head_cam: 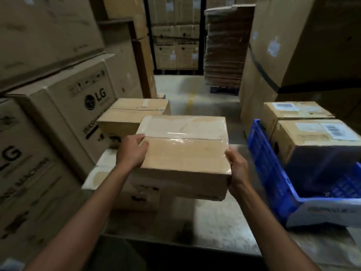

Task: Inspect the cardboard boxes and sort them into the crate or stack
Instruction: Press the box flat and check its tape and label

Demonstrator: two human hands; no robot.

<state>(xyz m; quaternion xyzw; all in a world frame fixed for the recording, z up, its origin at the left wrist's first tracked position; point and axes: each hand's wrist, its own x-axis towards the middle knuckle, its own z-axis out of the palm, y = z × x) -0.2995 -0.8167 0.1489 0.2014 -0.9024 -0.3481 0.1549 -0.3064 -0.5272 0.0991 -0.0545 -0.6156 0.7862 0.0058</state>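
Note:
I hold a taped cardboard box (183, 147) in the air at the centre, top face up, clear tape across its seam. My left hand (132, 150) grips its near left corner and my right hand (237, 171) grips its near right corner. Below and to the left, a stack of similar boxes (129, 116) stands on the floor, with a lower box (136, 190) partly hidden under the one I hold. A blue plastic crate (273, 177) stands at the right and holds two labelled cardboard boxes (316, 139).
Large printed cartons (74, 106) are piled along the left. Tall cartons (293, 55) rise at the right, and a pile of flattened cardboard (224, 45) sits on a pallet behind. A concrete floor aisle (185, 94) runs ahead.

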